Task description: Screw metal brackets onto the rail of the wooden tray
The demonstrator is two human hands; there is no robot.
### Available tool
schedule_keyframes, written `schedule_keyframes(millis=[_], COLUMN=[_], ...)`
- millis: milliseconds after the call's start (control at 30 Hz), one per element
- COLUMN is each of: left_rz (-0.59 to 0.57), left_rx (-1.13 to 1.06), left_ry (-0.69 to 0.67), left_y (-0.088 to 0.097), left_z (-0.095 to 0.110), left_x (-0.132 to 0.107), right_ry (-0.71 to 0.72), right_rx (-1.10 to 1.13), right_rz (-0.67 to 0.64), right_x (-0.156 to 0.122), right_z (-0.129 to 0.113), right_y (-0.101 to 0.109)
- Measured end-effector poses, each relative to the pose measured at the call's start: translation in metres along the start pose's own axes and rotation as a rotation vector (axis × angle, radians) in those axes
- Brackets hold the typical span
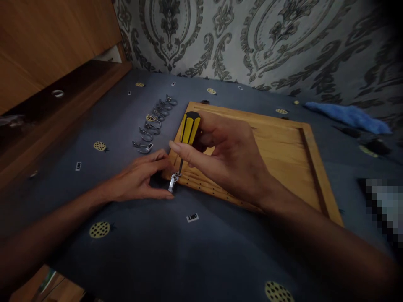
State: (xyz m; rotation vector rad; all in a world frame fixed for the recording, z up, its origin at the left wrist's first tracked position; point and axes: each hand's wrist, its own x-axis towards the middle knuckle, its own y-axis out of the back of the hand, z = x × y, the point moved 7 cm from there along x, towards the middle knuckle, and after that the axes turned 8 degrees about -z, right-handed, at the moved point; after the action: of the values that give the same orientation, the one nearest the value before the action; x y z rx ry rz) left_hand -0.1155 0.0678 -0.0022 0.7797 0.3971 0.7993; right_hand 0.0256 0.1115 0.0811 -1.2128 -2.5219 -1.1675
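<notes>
My right hand (226,157) is closed around a yellow-and-black screwdriver (189,130), held nearly upright with its tip down on a small metal bracket (173,182). The bracket sits at the near left corner of a wooden panel (283,155) that lies flat on a dark blue patterned cloth. My left hand (140,178) rests on the cloth beside that corner, fingers pinched on the bracket. A row of several metal hooks (154,123) lies on the cloth just behind my left hand.
Wooden furniture (47,105) runs along the left side. A patterned wall (252,37) stands behind. A blue rag (346,115) lies at the far right. Another wooden edge (47,287) shows at the bottom left.
</notes>
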Motion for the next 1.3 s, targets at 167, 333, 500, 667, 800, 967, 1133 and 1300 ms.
schedule_keyframes(millis=[167,333,500,667,800,967,1133,1300], left_rz=[0.011,0.028,0.048,0.057,0.065,0.073,0.052,0.022], left_rx=[0.002,0.008,0.028,-0.001,0.005,0.031,0.018,-0.009], left_ry=[-0.023,-0.033,-0.059,-0.042,-0.045,-0.040,-0.035,0.003], left_y=[0.0003,0.0014,0.0018,0.0022,0.0013,0.0004,-0.0014,-0.0038], left_z=[0.0010,0.0013,0.0033,0.0020,-0.0005,-0.0021,-0.0018,-0.0059], left_x=[0.0000,0.0004,-0.0004,-0.0032,-0.0054,-0.0053,-0.0041,-0.0028], right_ry=[0.049,0.054,0.066,0.054,0.046,0.034,-0.016,-0.030], right_rx=[-0.091,-0.118,-0.103,-0.070,-0.035,-0.054,-0.015,0.006], right_rz=[0.023,-0.021,-0.059,-0.062,-0.068,-0.067,-0.079,-0.083], right_x=[-0.0004,-0.0001,0.0008,0.0012,0.0013,0.0016,0.0019,0.0021], right_z=[0.0008,-0.0007,-0.0022,-0.0013,-0.0006,0.0018,0.0054,0.0041], right_y=[-0.0006,-0.0013,-0.0024,-0.0028,-0.0031,-0.0030,-0.0041,-0.0037])
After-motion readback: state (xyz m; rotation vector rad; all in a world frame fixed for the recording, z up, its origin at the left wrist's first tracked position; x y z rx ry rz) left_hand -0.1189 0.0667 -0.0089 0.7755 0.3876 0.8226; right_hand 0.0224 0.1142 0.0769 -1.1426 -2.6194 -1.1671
